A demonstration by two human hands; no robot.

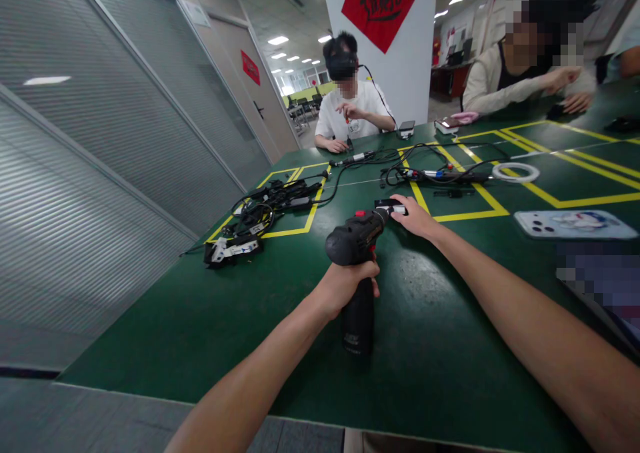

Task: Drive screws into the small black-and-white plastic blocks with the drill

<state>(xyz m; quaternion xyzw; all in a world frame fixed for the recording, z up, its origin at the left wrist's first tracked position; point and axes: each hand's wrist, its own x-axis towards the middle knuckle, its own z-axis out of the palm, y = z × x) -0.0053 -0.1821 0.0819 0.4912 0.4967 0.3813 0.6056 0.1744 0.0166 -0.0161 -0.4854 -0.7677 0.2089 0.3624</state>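
Observation:
A black cordless drill with a red switch on top is gripped by my left hand, fingers wrapped around its handle. Its chuck points forward and slightly right. My right hand is closed at the drill's tip, on a small black-and-white part whose kind I cannot make out. The chuck end meets or overlaps this part; whether the bit touches it is hidden. Both forearms reach over the green table.
Tangled black cables and a black-and-white bracket-like piece lie left. Beyond are a pen-shaped tool, a white cable coil and yellow tape outlines. A phone lies right. Two people sit across.

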